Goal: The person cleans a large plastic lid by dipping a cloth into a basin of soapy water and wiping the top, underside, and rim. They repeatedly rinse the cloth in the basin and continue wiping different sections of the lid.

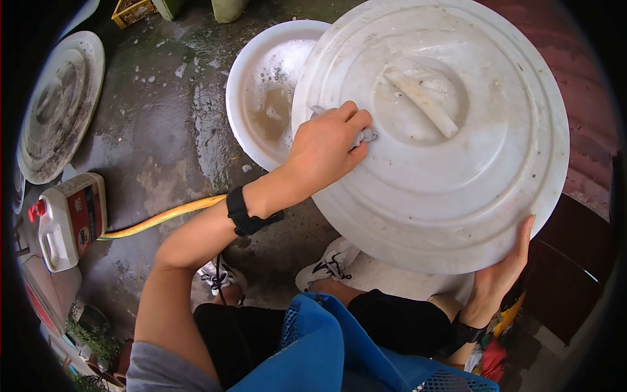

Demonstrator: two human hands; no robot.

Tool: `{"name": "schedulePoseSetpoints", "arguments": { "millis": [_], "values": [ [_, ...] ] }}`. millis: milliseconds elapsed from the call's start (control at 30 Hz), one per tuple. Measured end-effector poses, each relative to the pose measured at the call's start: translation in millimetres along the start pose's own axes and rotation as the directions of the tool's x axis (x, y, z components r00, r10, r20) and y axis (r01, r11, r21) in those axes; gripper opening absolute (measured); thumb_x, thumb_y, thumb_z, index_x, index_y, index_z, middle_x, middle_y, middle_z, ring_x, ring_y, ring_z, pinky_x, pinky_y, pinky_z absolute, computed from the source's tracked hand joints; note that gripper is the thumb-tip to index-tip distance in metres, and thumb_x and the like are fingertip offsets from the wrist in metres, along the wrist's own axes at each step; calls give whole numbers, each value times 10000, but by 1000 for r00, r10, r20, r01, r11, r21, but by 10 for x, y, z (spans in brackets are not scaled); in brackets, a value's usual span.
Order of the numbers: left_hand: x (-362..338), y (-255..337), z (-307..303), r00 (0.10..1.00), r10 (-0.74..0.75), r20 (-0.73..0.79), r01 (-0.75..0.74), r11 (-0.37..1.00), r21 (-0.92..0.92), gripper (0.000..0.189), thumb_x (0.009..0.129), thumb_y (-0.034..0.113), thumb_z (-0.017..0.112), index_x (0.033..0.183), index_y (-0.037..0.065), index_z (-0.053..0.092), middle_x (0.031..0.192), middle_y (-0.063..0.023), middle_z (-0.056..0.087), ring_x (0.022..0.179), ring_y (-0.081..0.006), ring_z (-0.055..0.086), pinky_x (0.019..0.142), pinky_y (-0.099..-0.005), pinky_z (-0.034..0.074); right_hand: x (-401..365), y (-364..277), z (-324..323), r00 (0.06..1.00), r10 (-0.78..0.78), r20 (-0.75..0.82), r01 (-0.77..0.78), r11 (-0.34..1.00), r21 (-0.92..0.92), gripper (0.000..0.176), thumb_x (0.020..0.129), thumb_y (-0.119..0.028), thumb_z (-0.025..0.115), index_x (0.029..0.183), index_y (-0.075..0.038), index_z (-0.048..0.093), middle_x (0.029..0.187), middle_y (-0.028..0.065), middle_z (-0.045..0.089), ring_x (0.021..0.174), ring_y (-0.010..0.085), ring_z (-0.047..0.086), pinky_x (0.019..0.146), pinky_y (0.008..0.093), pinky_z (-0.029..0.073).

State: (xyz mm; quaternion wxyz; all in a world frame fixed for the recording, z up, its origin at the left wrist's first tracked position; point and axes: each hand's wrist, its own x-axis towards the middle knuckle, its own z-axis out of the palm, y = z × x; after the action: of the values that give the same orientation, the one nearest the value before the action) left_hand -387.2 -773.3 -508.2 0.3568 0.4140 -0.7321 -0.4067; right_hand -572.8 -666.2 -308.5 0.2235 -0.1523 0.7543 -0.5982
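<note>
A large round white lid with a bar handle and scattered dirt specks fills the upper right, tilted above my legs. My left hand is closed around a crumpled grey cloth, pressed on the lid's left part. At the lower right edge of the lid, my right hand grips the rim; some of its fingers are hidden beneath. Partly behind the lid stands a white basin holding murky, foamy water.
On the left are a dirty round lid, a white jug with a red cap and a yellow-green hose. A yellow crate stands at the top. Wet floor surrounds the basin. Potted plants are at the lower left.
</note>
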Motion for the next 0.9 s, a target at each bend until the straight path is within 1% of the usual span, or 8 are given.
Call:
{"name": "schedulePoseSetpoints", "arguments": {
  "millis": [67, 133, 267, 333, 467, 533, 733, 900],
  "values": [
    [-84, 150, -17, 999, 37, 23, -36, 999, -34, 216, 740, 112, 644, 945, 118, 579, 890, -51, 558, 767, -262, 597, 627, -355, 496, -1, -6, 9, 1000, -7, 26, 7, 1000, 0, 615, 905, -356, 589, 1384, -26, 389, 1376, 65, 442, 1254, 213, 417, 1063, 354, 312],
    [-167, 348, 8, 980, 195, 33, -189, 973, -132, 216, 741, 113, 643, 947, 120, 579, 883, -52, 557, 767, -263, 597, 633, -354, 495, -3, -10, 11, 999, -13, 51, 13, 1000, -2, 617, 904, -355, 590, 1381, -19, 389, 1374, 69, 444, 1254, 213, 416, 1063, 353, 312],
    [-88, 254, 49, 990, 130, 61, -123, 987, -107, 208, 738, 115, 647, 934, 124, 577, 891, -40, 549, 769, -253, 599, 630, -356, 495, 12, -15, 8, 999, -14, 34, 14, 1000, -9, 625, 899, -364, 596, 1375, -11, 394, 1367, 78, 449, 1247, 215, 424, 1060, 352, 315],
    [-6, 97, 51, 996, -83, 40, 81, 995, 49, 202, 732, 119, 653, 918, 130, 574, 893, -31, 539, 766, -248, 601, 623, -363, 495, 8, -1, 9, 1000, -14, 20, 15, 1000, -13, 627, 898, -368, 597, 1373, -12, 396, 1367, 79, 449, 1244, 216, 427, 1059, 351, 316],
    [-35, 147, 32, 999, -17, 32, 17, 1000, 16, 193, 732, 130, 652, 908, 131, 573, 884, -33, 539, 757, -250, 602, 611, -369, 494, 7, 0, 25, 999, -29, 26, 29, 1000, -9, 616, 899, -358, 599, 1366, -5, 404, 1359, 76, 457, 1238, 212, 431, 1059, 348, 314],
    [-94, 310, 64, 994, 102, 29, -99, 990, -96, 193, 736, 148, 650, 914, 125, 578, 877, -45, 548, 748, -258, 602, 605, -373, 494, 7, 2, 15, 999, -31, 42, 32, 999, -5, 612, 900, -352, 600, 1364, -3, 406, 1356, 74, 460, 1237, 209, 432, 1060, 346, 313],
    [29, 135, 62, 991, -130, 33, 130, 991, -12, 205, 734, 170, 657, 910, 115, 569, 888, -50, 544, 740, -267, 599, 615, -373, 492, -12, -5, 26, 1000, -28, 14, 28, 1000, 6, 600, 901, -351, 598, 1356, -3, 417, 1352, 74, 464, 1228, 206, 439, 1058, 342, 315],
    [-69, 320, 18, 996, -7, 93, 16, 994, -104, 200, 742, 160, 645, 916, 98, 569, 893, -59, 548, 722, -281, 597, 617, -379, 490, -28, -5, 45, 998, -49, 27, 50, 999, -10, 554, 925, -336, 562, 1361, -28, 416, 1361, 88, 455, 1236, 234, 434, 1049, 380, 335]
  ]
}}
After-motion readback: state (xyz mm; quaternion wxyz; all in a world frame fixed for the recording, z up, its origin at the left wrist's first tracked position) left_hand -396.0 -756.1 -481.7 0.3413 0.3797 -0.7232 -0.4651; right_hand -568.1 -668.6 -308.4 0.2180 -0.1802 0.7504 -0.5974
